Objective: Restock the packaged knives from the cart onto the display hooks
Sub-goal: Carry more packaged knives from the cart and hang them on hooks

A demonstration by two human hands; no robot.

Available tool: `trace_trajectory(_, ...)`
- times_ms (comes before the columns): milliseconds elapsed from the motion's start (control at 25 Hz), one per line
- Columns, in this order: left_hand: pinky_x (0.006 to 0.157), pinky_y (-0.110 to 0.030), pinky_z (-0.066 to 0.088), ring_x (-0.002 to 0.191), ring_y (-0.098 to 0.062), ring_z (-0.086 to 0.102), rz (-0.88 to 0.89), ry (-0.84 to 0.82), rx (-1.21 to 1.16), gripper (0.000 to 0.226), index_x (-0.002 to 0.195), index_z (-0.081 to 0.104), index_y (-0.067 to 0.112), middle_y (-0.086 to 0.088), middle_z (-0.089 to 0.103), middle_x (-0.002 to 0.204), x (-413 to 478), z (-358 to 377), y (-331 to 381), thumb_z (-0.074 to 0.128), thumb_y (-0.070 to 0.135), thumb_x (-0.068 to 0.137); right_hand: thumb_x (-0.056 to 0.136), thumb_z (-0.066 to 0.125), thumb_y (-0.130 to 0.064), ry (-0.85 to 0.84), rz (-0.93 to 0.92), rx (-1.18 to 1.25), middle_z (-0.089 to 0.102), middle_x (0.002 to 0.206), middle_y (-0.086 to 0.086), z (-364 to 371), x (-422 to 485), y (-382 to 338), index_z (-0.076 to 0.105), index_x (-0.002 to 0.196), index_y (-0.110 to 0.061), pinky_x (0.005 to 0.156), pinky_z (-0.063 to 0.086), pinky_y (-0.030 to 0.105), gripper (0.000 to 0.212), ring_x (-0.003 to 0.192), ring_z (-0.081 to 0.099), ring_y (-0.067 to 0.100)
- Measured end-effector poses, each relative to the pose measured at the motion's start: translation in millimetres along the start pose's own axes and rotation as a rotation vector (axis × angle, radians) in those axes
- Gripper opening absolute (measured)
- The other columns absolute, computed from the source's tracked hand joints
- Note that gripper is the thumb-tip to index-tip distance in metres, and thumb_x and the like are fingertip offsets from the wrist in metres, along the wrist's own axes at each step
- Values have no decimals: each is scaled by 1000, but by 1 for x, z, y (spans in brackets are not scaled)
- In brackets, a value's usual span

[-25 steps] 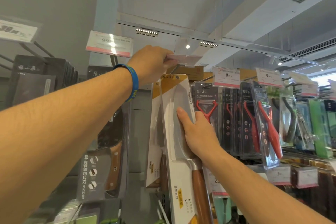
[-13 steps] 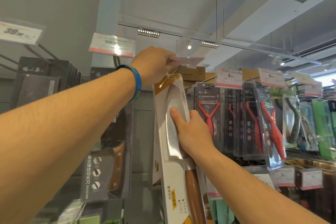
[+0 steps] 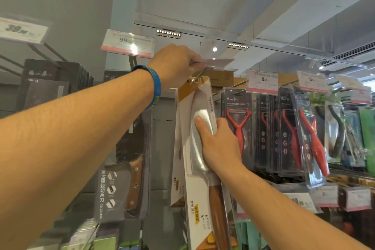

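Knife pack (image 3: pixel 194 193): white card, steel blade, wooden handle. It is being held upright between a dark knife pack (image 3: pixel 119 184) and red peelers (image 3: pixel 239 126), with its top hole just below the hook (image 3: pixel 201 72); whether it is threaded on cannot be told.
Right hand (image 3: pixel 220 145): gripping the pack at the blade, thumb lying across the front, fingers wrapping behind.
Left hand (image 3: pixel 175 65): pinching the price tag (image 3: pixel 215 61), tipping it up above the hook.

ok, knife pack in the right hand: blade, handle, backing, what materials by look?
On the knife pack, the blade is likely steel: brushed silver, bright glare. The handle looks like wood: glossy brown, streaky. The backing card seems printed paperboard: matte white, orange top.
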State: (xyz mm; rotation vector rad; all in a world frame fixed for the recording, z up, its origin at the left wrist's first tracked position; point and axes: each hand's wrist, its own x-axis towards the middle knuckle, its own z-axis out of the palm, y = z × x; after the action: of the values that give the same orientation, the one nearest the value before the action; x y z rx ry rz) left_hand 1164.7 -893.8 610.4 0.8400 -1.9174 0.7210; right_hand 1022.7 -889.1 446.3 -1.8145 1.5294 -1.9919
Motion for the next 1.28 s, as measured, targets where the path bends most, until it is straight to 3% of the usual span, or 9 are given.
trace_trajectory(280, 53, -22, 38, 61, -8, 48, 34, -2, 13, 38, 107, 71, 22, 2, 60, 72, -1, 1, -5, 42, 46, 103, 95, 50, -65, 31, 74, 180, 67, 98, -8, 2, -1, 9, 55, 109, -30, 73, 54, 33, 38, 87, 67, 11)
trace_trajectory(400, 54, -21, 38, 61, -6, 47, 42, -5, 21, 37, 109, 70, 24, 5, 58, 71, -1, 0, -4, 42, 46, 102, 95, 50, -66, -14, 59, 105, 67, 99, -8, -4, 4, 6, 55, 112, -30, 70, 51, 30, 40, 88, 66, 11)
trace_trajectory(600, 51, -23, 33, 60, -5, 46, 36, 23, 10, 37, 114, 70, 22, 7, 54, 68, 1, 3, -1, 43, 44, 103, 94, 52, -65, -140, 212, 93, 66, 101, -4, -9, 29, -2, 57, 120, -23, 62, 46, 30, 49, 88, 65, 16)
trace_trajectory(760, 53, -23, 37, 63, -9, 50, 34, 2, 12, 39, 117, 70, 24, 1, 64, 77, -1, 1, -2, 42, 46, 102, 96, 45, -70, -195, 269, -16, 62, 113, 6, 11, 46, 3, 41, 141, -19, 70, 54, 38, 68, 88, 64, 25)
trace_trajectory(880, 54, -18, 36, 64, -5, 49, 26, -15, -8, 36, 125, 68, 32, 3, 68, 85, -5, 2, -4, 43, 46, 102, 100, 39, -64, -236, 352, -122, 57, 120, 13, 38, 58, 7, 34, 141, -17, 67, 48, 39, 63, 81, 56, 25)
trace_trajectory(1000, 67, -19, 44, 86, -14, 59, 27, -7, -45, 33, 130, 63, 35, 2, 72, 112, -11, 4, -5, 46, 43, 102, 102, 37, -61, -214, 415, -102, 51, 107, 8, 62, 63, 19, 33, 136, -15, 73, 43, 41, 58, 91, 55, 30)
trace_trajectory(1120, 91, -36, 53, 109, -24, 62, 51, -14, -11, 33, 132, 61, 36, -1, 70, 122, -16, 4, -2, 46, 41, 103, 104, 38, -56, -236, 416, -136, 45, 89, 0, 64, 65, 25, 36, 133, -19, 56, 36, 34, 48, 72, 50, 23)
trace_trajectory(1200, 97, -40, 50, 118, -28, 58, 81, -45, 56, 37, 139, 53, 35, -1, 63, 134, -18, 4, -2, 44, 39, 104, 103, 40, -59, -225, 456, -108, 52, 100, 7, 55, 67, 21, 35, 125, -18, 53, 33, 33, 47, 69, 47, 21)
trace_trajectory(1280, 103, -42, 46, 132, -29, 48, 82, -98, 110, 45, 149, 38, 36, 3, 40, 155, -24, 7, 0, 41, 39, 104, 104, 37, -58, -294, 459, -175, 55, 129, 16, 44, 66, 15, 35, 130, -19, 66, 43, 38, 47, 84, 55, 27)
